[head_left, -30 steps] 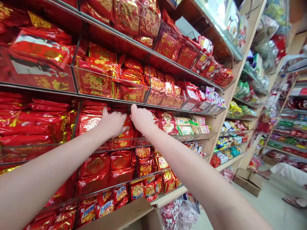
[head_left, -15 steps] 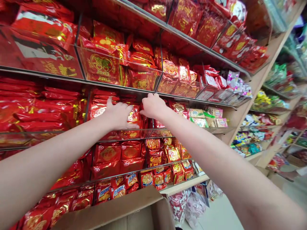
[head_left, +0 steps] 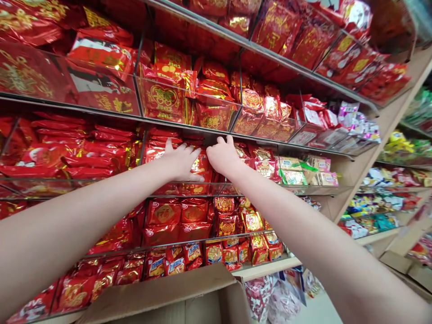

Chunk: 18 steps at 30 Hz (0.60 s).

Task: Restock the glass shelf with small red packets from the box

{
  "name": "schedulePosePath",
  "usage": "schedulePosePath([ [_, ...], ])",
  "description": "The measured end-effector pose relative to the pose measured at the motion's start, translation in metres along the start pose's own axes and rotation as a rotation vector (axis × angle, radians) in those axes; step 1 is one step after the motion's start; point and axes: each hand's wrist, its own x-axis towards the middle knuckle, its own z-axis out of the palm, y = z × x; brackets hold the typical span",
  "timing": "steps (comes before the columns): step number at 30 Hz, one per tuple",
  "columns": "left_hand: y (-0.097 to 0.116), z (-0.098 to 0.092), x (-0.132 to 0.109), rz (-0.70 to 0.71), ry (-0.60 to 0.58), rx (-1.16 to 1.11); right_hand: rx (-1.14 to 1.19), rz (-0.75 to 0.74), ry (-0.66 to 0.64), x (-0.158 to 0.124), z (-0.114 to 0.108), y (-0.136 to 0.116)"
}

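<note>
My left hand (head_left: 184,163) lies over the red-and-gold snack packets (head_left: 203,165) stacked in a middle shelf compartment, with its fingers spread apart. It touches the packets from above. Beside it, at the right side of the same compartment, my right hand (head_left: 223,155) is bent over with curled fingers. Its fingertips are hidden, so what they hold, if anything, does not show. A clear shelf front (head_left: 162,190) runs below both hands. Right of my right hand are more red packets (head_left: 265,167).
An open cardboard box (head_left: 168,290) stands below, close to me. Shelves of red packets rise above and continue beneath, split by clear dividers. Pale green and pink packets (head_left: 293,177) sit to the right. Clear bags (head_left: 283,299) lie on the floor under the bottom shelf.
The view has shifted slightly left, so the shelves appear further right. My left hand's fingers have spread more over the packets. My right hand stays at nearly the same spot, still curled.
</note>
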Motion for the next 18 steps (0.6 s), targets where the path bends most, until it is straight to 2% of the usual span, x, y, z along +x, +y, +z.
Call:
schedulePosePath([
  [4,0.004,0.002,0.003,-0.021,-0.021,0.003,0.028,-0.024,0.012,-0.005,-0.001,0.006],
  [7,0.005,-0.002,0.004,-0.008,-0.013,0.002,0.089,-0.016,0.133,-0.027,-0.021,0.002],
  [9,0.004,-0.009,-0.008,0.035,0.092,0.009,0.209,-0.005,0.207,-0.062,-0.036,-0.013],
  [11,0.005,-0.012,-0.038,0.112,0.286,-0.014,0.407,-0.028,0.195,-0.113,-0.037,-0.045],
  [12,0.009,-0.008,-0.060,0.152,0.376,-0.052,0.525,-0.073,0.132,-0.143,-0.029,-0.067],
  [13,0.015,0.000,-0.087,0.226,0.392,-0.134,0.614,-0.116,0.021,-0.175,-0.016,-0.091],
  [14,0.025,0.013,-0.118,0.304,0.335,-0.244,0.677,-0.142,-0.108,-0.206,0.001,-0.117],
  [16,0.051,0.053,-0.181,0.335,0.007,-0.561,0.827,-0.142,-0.400,-0.263,0.041,-0.167],
  [17,0.066,0.077,-0.211,0.276,-0.213,-0.794,0.822,0.018,-0.522,-0.286,0.059,-0.187],
  [18,0.081,0.102,-0.237,0.167,-0.375,-1.041,0.817,0.061,-0.562,-0.305,0.073,-0.203],
])
